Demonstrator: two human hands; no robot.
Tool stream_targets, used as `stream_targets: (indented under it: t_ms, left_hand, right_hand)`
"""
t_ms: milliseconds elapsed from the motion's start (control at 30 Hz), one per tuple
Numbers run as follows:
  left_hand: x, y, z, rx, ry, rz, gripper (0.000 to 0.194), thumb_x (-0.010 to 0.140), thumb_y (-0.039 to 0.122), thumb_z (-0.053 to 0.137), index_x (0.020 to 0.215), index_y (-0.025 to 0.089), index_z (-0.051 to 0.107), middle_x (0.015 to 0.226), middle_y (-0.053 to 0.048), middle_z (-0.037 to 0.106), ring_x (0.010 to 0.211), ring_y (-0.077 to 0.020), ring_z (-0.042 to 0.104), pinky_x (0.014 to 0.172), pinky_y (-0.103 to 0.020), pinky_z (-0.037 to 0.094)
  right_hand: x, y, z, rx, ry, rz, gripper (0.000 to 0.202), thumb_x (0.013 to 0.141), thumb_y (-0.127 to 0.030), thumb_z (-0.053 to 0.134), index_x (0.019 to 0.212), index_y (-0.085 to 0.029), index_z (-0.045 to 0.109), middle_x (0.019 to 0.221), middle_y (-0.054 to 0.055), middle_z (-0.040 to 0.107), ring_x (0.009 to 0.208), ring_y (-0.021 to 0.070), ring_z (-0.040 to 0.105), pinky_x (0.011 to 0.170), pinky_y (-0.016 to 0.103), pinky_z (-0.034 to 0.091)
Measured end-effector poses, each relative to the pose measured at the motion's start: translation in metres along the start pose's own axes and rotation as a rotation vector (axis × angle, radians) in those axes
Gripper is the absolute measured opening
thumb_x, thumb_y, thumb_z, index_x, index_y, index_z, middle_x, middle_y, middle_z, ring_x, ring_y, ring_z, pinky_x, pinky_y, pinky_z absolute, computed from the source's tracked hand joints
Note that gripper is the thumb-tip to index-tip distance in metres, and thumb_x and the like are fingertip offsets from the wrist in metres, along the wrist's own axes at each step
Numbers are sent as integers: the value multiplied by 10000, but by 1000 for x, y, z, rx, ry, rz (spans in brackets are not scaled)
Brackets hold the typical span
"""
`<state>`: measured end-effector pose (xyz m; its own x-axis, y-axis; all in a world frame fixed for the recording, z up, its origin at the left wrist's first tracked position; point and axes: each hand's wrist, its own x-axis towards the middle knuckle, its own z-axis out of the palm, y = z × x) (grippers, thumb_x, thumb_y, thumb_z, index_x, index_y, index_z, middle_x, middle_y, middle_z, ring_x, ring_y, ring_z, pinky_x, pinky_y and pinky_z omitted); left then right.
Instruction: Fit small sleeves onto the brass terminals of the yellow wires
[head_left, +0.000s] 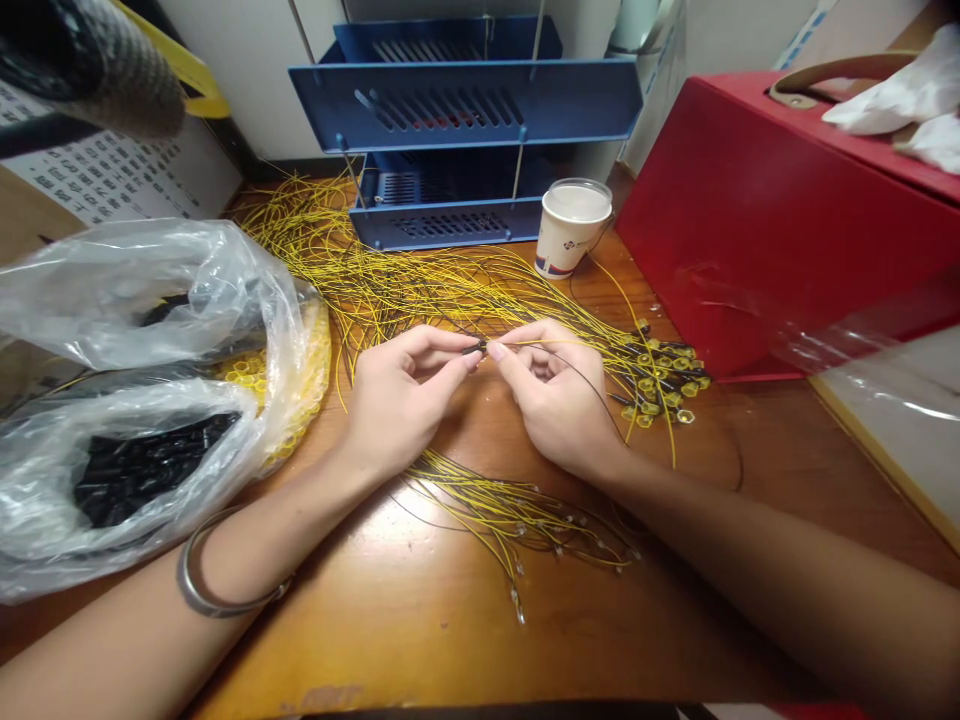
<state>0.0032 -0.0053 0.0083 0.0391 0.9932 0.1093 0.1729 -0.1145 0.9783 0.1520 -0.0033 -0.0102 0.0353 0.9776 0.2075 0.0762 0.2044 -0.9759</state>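
Forearms [307,505] nearest; left grip [397,400] pinches a black tube [472,349], right grip [566,410] a thread-thin wire [525,344]; yellow-fitted wires [649,384] lie right of it, unfitted wires [487,492] below both.

The wooden counter [360,620] has a glossy brown top. Yellow and black wires [420,290] spread across its far part, with yellow hexagonal pieces [649,405] at their right ends. A smaller wire bundle [495,500] lies nearer. Plastic bags [277,400], a paper cup [562,240], a blue tray rack [457,225] and a red box [795,230] rest around them.
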Motion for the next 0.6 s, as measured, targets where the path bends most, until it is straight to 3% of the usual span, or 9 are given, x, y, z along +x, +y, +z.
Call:
stream_targets:
  t_ms: [600]
  left_hand:
    - [1, 0, 0, -70, -47, 11, 176, 796, 288, 783, 897, 157, 724, 934, -70, 784, 862, -183, 749, 845, -281, 605]
  right_hand:
    - [3, 1, -1, 92, -22, 30, 191, 845, -314, 704, 808, -172, 582, 517, -76, 497, 441, 48, 408, 429, 199, 285]
